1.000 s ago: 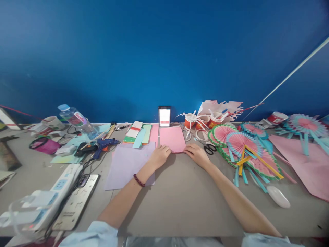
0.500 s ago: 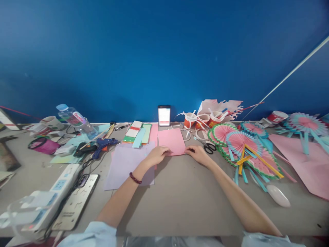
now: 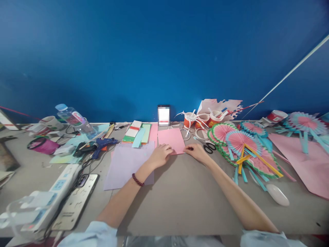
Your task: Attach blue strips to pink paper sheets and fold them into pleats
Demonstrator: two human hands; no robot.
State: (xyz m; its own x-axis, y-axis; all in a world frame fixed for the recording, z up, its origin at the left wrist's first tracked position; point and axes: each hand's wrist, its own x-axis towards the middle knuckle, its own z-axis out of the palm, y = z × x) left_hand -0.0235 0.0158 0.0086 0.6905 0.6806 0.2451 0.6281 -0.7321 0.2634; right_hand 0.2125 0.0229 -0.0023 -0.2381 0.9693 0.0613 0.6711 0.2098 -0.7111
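left hand: now laid further over a square pink paper sheet; grip can't be told
right hand: near corner kept pinched
near edge: seemingly being steadied

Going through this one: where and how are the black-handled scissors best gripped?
Probably by the finger loops of the scissors, coming from the near side with the right hand: they lie flat beside it, loops toward the person, blades angled away toward the blue wall.
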